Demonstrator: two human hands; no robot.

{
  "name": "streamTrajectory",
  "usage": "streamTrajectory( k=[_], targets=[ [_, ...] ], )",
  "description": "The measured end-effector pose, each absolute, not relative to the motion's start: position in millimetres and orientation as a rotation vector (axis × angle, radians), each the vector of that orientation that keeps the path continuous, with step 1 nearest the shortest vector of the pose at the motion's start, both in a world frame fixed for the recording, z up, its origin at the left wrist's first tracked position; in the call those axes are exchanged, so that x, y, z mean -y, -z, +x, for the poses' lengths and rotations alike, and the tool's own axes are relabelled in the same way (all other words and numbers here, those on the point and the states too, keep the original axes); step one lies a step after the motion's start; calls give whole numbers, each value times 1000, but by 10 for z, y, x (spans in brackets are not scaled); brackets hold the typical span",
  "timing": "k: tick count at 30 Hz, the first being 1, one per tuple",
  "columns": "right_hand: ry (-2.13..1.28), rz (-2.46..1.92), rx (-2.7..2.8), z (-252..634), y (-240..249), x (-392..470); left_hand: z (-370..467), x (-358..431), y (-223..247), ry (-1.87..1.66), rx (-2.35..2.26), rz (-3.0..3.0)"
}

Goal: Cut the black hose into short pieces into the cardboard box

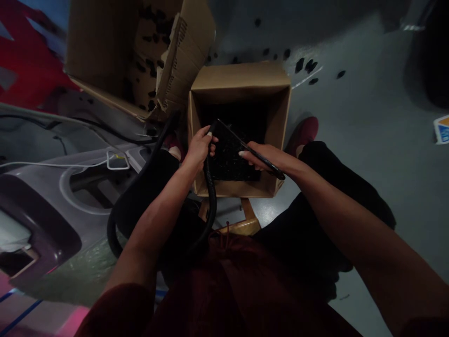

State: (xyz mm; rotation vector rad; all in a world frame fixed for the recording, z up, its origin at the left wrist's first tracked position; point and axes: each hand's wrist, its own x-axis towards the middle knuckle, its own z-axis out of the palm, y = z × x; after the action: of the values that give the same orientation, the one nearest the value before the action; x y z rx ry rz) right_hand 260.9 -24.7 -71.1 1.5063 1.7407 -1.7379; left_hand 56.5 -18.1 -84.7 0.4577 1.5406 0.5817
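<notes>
On my feed, the left hand (200, 149), at the middle of the frame, is closed around the end part of a black ribbed hose (212, 187). That end sits over the left side of an open cardboard box (235, 188), and the hose runs down across the box's near rim toward the lap at bottom centre. The right hand (263, 157), right of it and also above the box, grips a long, thin-bladed tool (270, 164) by its black handle. Its tip points up and left, close by the hose end; whether they touch I can't tell.

Inside this box I make out a dark mass of small black scraps (231, 157), too dim to separate well. At upper left stands a larger cardboard box (196, 42) with a ragged, torn flap; black chunks (151, 68) lie scattered on its bottom. More black bits (299, 65) lie on the grey floor (368, 117) at upper centre and right. At left, a grey plastic housing (83, 225) has a round, dark opening.
</notes>
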Motion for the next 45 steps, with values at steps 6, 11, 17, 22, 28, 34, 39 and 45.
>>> streamTrajectory(
  k=[6,11,17,22,28,34,39,45],
  targets=[
    [2559,1489,-1143,2588,811,313,624,272,839,-495,-1399,321],
    [2808,1358,-671,2558,746,322,635,274,786,-530,-1228,250],
    [2809,1401,-578,2554,712,306,571,212,800,-691,-1307,150],
    [2701,1527,-614,2535,736,321,549,197,831,-793,-1417,100],
    [2434,1876,-1137,2524,918,320,598,231,808,-667,-1366,197],
    [1899,1915,-1813,2599,1044,334,618,230,784,-667,-1310,206],
    [1683,1861,-1879,2614,1003,353,607,202,778,-682,-1381,279],
    [1637,1754,-1862,2584,913,358,608,205,781,-688,-1465,377]
  ],
)
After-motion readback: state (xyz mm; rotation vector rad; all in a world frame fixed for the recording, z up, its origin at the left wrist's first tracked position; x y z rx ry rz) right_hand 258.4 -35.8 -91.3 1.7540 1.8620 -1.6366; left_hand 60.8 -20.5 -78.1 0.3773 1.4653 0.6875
